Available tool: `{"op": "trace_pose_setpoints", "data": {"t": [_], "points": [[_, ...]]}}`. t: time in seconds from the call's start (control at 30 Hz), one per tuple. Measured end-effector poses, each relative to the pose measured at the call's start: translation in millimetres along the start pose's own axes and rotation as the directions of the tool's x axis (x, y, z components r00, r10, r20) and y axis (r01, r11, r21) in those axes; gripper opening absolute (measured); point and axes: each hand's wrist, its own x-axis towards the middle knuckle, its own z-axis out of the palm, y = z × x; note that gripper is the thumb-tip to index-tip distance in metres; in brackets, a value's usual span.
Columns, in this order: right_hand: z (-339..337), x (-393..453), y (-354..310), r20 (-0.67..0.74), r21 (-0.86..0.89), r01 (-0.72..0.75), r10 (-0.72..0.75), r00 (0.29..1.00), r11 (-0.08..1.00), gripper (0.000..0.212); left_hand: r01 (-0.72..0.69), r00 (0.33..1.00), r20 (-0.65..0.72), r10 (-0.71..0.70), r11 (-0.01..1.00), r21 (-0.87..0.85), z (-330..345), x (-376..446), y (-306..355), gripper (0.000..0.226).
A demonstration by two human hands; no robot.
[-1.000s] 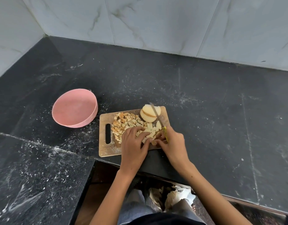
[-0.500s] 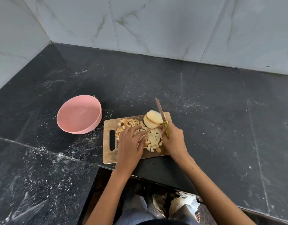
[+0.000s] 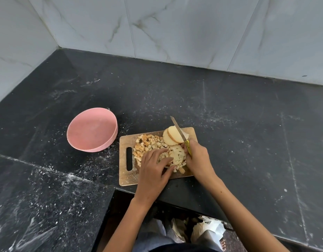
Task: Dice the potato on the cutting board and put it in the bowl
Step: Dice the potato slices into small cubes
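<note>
Potato dice (image 3: 158, 150) lie heaped on the wooden cutting board (image 3: 128, 177), and our left hand (image 3: 153, 171) covers the near part of the heap, so we cannot count what sits beneath the palm. Our right hand (image 3: 198, 158) hides most of the yellow handle of the knife (image 3: 180, 136); only a short ribbed stretch shows by the knuckles. Below the worktop edge some crumpled pale material is hard to make out.

Our left hand lies flat on the dice, fingers (image 3: 161, 154) straight and slightly spread, thumb stretched towards the right hand. Our right hand's fingers are curled tight round the knife handle, and the blade points away from us and to the left, raised over two uncut potato slices (image 3: 172, 138) stacked at the far right corner of the board. A patch of freshly cut, paler cubes lies between the two hands.

The board's near edge sits close to the worktop's (image 3: 248, 133) front lip. The pink bowl (image 3: 92, 131), holding nothing we can see, stands just beyond the board's far left corner, apart from it. To the right and behind, the dark worktop runs open up to the marble wall tiles (image 3: 175, 30).
</note>
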Motion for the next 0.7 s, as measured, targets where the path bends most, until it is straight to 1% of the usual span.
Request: {"op": "trace_pose_setpoints", "data": {"t": [0.1, 0.17, 0.23, 0.3, 0.37, 0.47, 0.57, 0.7], "points": [[-5, 1, 1, 0.038, 0.041, 0.004, -0.006, 0.999, 0.999, 0.025, 0.017, 1.000, -0.024, -0.017, 1.000, -0.007, -3, 1, -1, 0.027], [-15, 1, 3, 0.062, 0.091, -0.032, 0.027, 0.998, 0.995, 0.020, 0.038, 0.998, -0.053, -0.038, 0.999, -0.013, -6, 0, -4, 0.027], [-28, -2, 9, 0.049, 0.086, -0.063, 0.059, 0.997, 0.994, 0.014, 0.072, 0.993, -0.088, -0.075, 0.997, -0.029, -12, -1, -8, 0.028], [-38, -7, 15, 0.077, 0.043, -0.082, 0.078, 0.994, 0.996, 0.021, 0.120, 0.986, -0.114, -0.125, 0.992, -0.048, -20, -2, -14, 0.028], [-39, -10, 18, 0.164, 0.013, -0.095, 0.091, 0.982, 0.995, 0.034, 0.145, 0.980, -0.128, -0.150, 0.988, -0.045, -26, -3, -20, 0.028], [-27, -11, 16, 0.220, -0.001, -0.056, 0.055, 0.974, 0.998, 0.038, 0.159, 0.977, -0.138, -0.163, 0.987, -0.039, -30, -6, -28, 0.029], [-20, -12, 8, 0.196, 0.028, -0.032, 0.026, 0.980, 0.999, 0.034, 0.179, 0.974, -0.133, -0.182, 0.983, -0.035, -31, -8, -33, 0.030], [-12, -13, 1, 0.135, 0.047, -0.034, 0.028, 0.991, 0.998, 0.036, 0.166, 0.979, -0.115, -0.167, 0.986, -0.013, -29, -12, -31, 0.031]]}}
